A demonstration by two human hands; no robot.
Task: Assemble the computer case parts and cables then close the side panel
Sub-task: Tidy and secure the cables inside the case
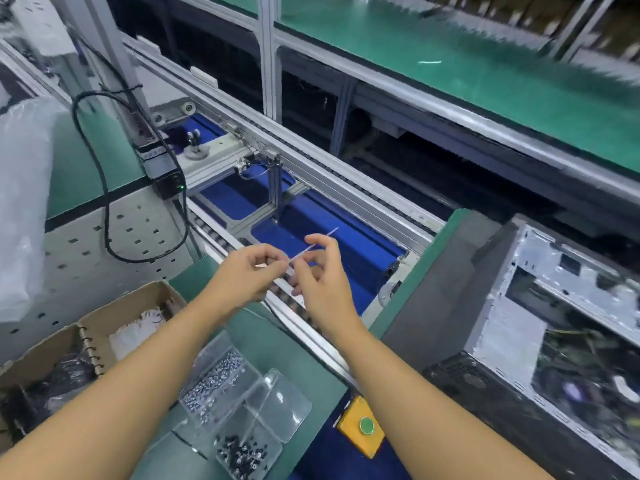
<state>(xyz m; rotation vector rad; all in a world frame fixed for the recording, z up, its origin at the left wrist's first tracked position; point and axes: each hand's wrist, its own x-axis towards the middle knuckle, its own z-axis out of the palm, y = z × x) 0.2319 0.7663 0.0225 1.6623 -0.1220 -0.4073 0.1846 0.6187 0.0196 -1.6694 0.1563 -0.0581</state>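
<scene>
Green tabletop carries the computer case at right, open side up; cardboard box at left; clear screw tray at the near edge, yellow button box just beside it; left hand and right hand held over the conveyor; fingers of both pinched on one thin pale strip running between them.

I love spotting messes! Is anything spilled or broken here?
Nothing stands out. The screws sit inside their tray, the case lies open, and the left hand and right hand pinch a thin strip.
</scene>
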